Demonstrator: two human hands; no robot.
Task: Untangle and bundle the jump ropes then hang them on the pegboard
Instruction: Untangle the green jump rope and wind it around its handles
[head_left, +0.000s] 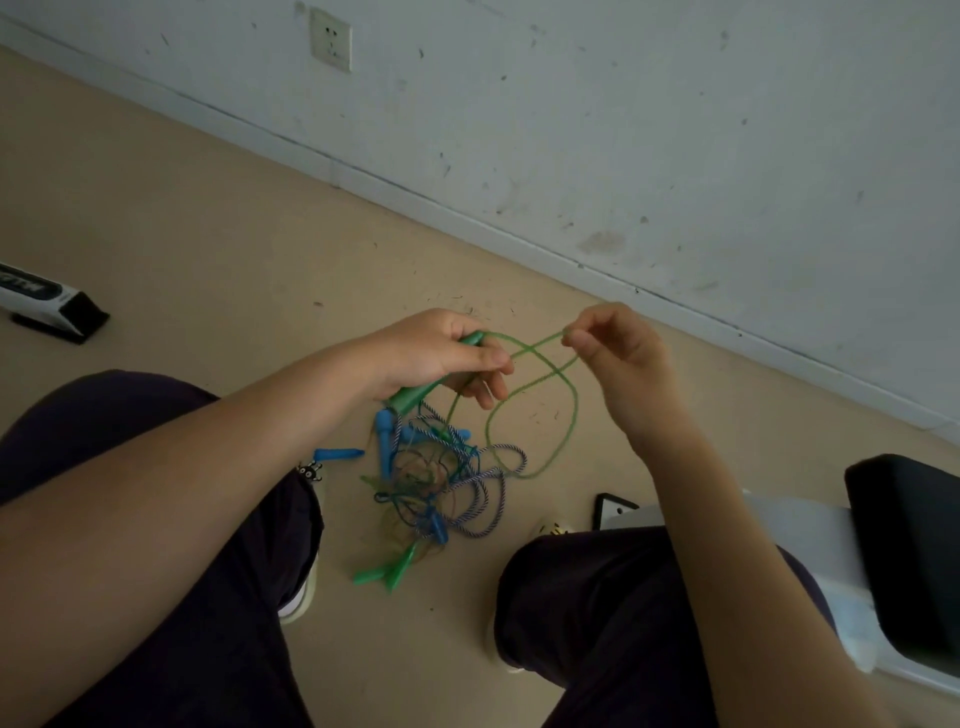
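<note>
Mid-frame, the left hand (441, 353) grips a green handle (415, 396) — the right hand (618, 345) pinches its green rope (550, 415) above the floor tangle (436, 483).

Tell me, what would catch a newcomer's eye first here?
Two hands at mid-picture stretch a green rope between them: the left hand grips its green handle, the right hand pinches the cord. Below, on the floor between the knees, lies a tangle of ropes.
</note>
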